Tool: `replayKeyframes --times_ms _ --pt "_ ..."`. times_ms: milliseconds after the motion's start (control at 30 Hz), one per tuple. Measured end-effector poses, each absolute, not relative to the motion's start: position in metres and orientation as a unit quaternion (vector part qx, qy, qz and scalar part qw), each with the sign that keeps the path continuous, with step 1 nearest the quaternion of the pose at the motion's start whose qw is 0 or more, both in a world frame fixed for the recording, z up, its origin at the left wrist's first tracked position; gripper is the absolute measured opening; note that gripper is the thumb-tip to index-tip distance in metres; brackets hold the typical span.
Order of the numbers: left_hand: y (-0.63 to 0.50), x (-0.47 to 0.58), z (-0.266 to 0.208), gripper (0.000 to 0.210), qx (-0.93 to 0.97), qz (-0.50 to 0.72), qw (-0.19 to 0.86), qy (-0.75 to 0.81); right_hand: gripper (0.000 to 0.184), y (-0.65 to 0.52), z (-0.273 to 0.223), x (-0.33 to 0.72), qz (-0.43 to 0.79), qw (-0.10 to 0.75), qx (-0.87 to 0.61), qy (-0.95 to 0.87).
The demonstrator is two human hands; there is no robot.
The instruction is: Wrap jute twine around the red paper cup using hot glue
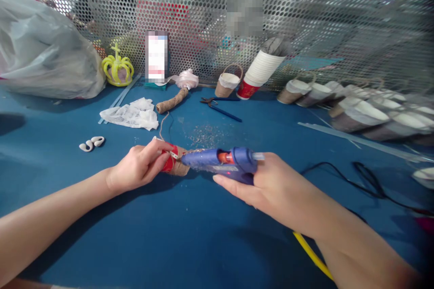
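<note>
My left hand [139, 165] is closed on a red paper cup [166, 165] lying on its side, its one end wrapped in brown twine. In my right hand [271, 183] is a blue hot glue gun [224, 162], fingers wrapped round its handle. A clear glue stick [258, 156] pokes from the gun's back. The gun's nozzle points left and meets the cup, or nearly so, by the twine; contact is hard to tell. A loose strand of twine [164, 125] runs from the cup toward a ball of twine [172, 100] behind it.
Pliers [217, 106] with blue handles lie behind the gun. Stacked paper cups [261, 70] and small twine-wrapped baskets [359, 113] line the back right. Left are white lace fabric [130, 114], earbuds [92, 143], a yellow crown [117, 70] and a plastic bag [44, 49]. A black cord [366, 183] trails right.
</note>
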State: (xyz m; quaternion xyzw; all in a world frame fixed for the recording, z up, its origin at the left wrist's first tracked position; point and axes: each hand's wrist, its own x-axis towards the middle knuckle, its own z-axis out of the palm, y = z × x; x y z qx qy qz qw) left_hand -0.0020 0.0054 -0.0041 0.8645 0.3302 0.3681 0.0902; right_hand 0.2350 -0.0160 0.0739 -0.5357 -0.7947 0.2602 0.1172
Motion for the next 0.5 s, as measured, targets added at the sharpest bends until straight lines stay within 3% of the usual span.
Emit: replayKeyframes --times_ms 267,500 --pt "0.006 -0.003 -0.006 0.013 0.884 0.372 0.041 0.279 0.037 -0.007 0.075 0.238 0.331 0.085 -0.582 -0.737" --pt "0.006 -0.003 -0.007 0.012 0.9 0.362 -0.029 0.241 0.036 -0.004 0.076 0.236 0.367 0.09 -0.589 -0.714"
